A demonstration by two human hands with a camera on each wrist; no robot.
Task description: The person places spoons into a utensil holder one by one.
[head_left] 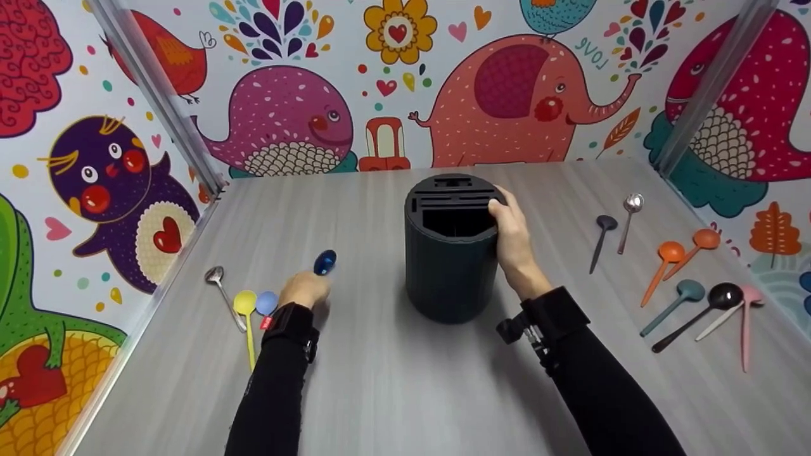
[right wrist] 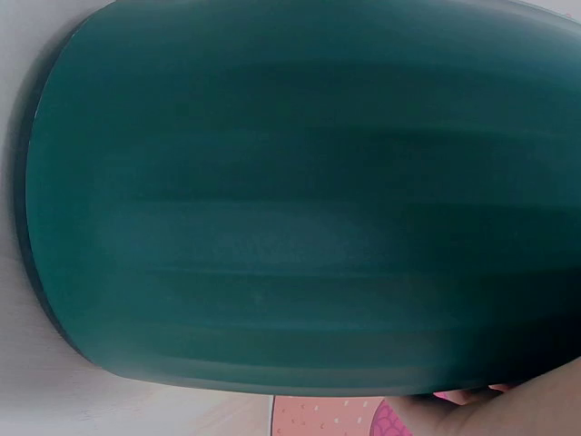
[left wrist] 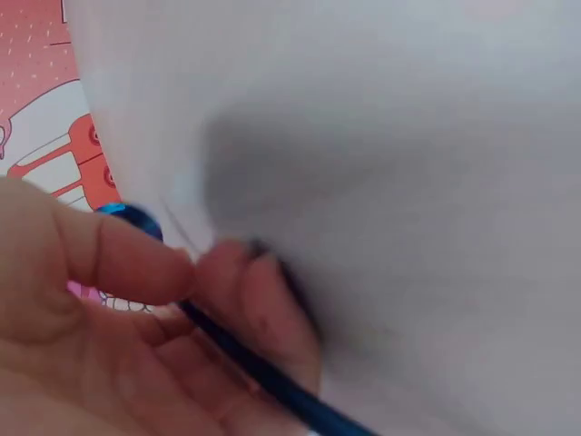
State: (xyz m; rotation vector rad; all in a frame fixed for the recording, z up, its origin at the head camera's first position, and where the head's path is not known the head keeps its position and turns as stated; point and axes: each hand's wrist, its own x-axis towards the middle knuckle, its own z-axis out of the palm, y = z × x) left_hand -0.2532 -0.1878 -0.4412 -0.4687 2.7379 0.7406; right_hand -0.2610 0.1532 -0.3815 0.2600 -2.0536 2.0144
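My left hand (head_left: 305, 289) pinches a shiny blue metallic spoon (head_left: 325, 262) between thumb and fingers. In the left wrist view the spoon's dark blue handle (left wrist: 272, 377) runs down across the fingers, its bowl beyond the thumb. A dark green ribbed utensil holder (head_left: 451, 278) stands upright on the table, its black slotted top facing up. My right hand (head_left: 516, 244) grips its right side, thumb at the rim and fingers around the wall. The right wrist view is mostly filled by the holder's wall (right wrist: 272, 200). No utensil shows in the holder's openings.
By my left hand lie a silver spoon (head_left: 214, 275), a yellow spoon (head_left: 245, 304) and a light blue spoon (head_left: 266, 302). Several spoons and ladles lie at right, among them an orange spoon (head_left: 671, 252), a black ladle (head_left: 725, 296) and a pink utensil (head_left: 746, 323). Patterned walls enclose the table.
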